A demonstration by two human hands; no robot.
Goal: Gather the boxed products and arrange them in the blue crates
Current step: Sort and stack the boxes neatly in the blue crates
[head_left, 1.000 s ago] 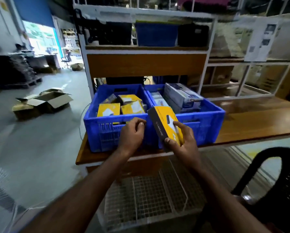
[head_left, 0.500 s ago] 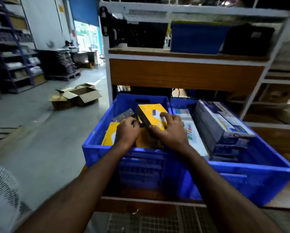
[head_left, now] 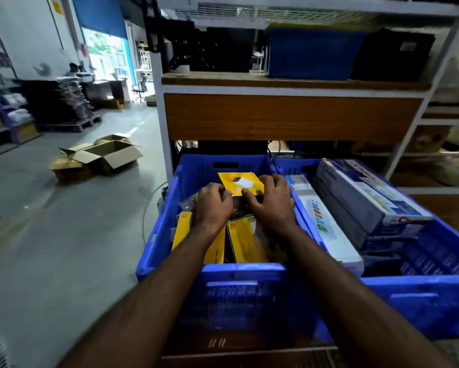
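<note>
Placing step: both hands inside left blue crate (head_left: 217, 272), left hand (head_left: 213, 207) and right hand (head_left: 272, 205) with fingers curled, pinching yellow box (head_left: 240, 183) at crate's far end. Next, seemingly: seat it flat, release, fetch another.

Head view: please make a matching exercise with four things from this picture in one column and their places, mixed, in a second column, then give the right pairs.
Things
1. yellow cardboard box with a white product picture
2. long white box with coloured squares
3. open brown cardboard carton
4. dark blue plastic bin

Places
A. on the grey floor, left of the rack
B. on the upper wooden shelf
C. in the left blue crate, under both hands' fingers
D. in the right blue crate

Pairs: 1-C, 2-D, 3-A, 4-B
</note>
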